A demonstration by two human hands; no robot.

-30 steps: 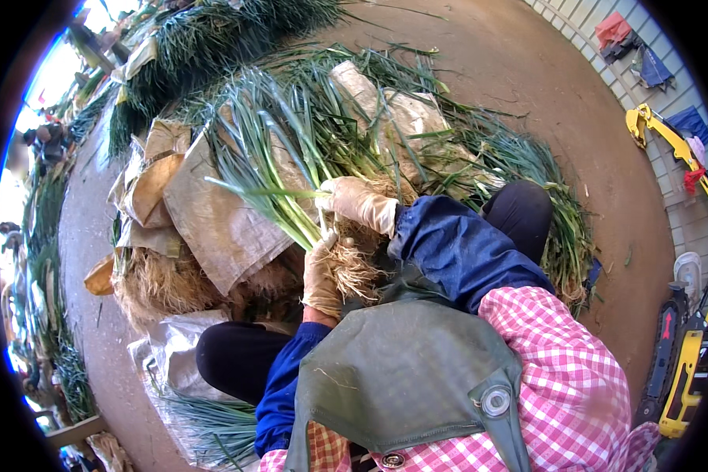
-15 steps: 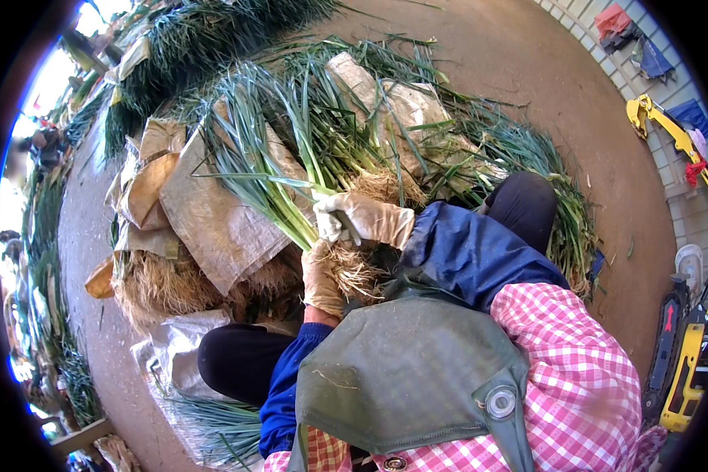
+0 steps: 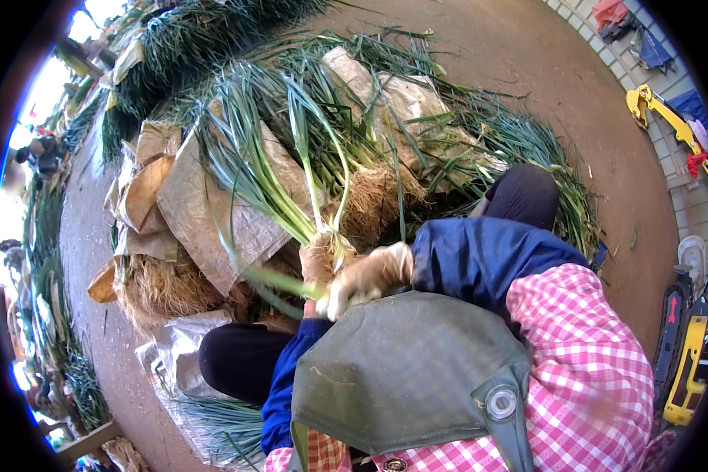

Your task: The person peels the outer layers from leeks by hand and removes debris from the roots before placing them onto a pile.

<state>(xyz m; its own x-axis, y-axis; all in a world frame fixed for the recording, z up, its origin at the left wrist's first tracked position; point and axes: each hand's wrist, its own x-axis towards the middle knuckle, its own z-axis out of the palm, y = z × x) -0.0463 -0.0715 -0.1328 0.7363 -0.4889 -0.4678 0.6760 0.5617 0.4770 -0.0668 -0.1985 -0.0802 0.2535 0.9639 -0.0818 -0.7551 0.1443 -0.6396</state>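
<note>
My left hand (image 3: 317, 263), in a tan work glove, is closed around the lower stalks of a bunch of green onions (image 3: 287, 208). The long green leaves fan out up and to the left, away from me. My gloved right hand (image 3: 372, 277) is just right of and below it, over the top of the dark green apron (image 3: 401, 362). A loose green onion leaf (image 3: 285, 282), smeared by motion, sticks out leftward from its pinched fingers. The bunch's roots are mostly hidden behind my hands.
More green onions with brown roots (image 3: 374, 197) lie just ahead. Woven sacks (image 3: 220, 204) cover part of the pile at left, above another root mass (image 3: 165, 283). A plastic sheet (image 3: 189, 346) lies by my left knee. Yellow machinery (image 3: 688, 370) stands far right.
My right hand has moved down toward me from the stalks, drawing a leaf off to the left of the bunch. My left hand still grips the bunch, and the stalks have spread apart.
</note>
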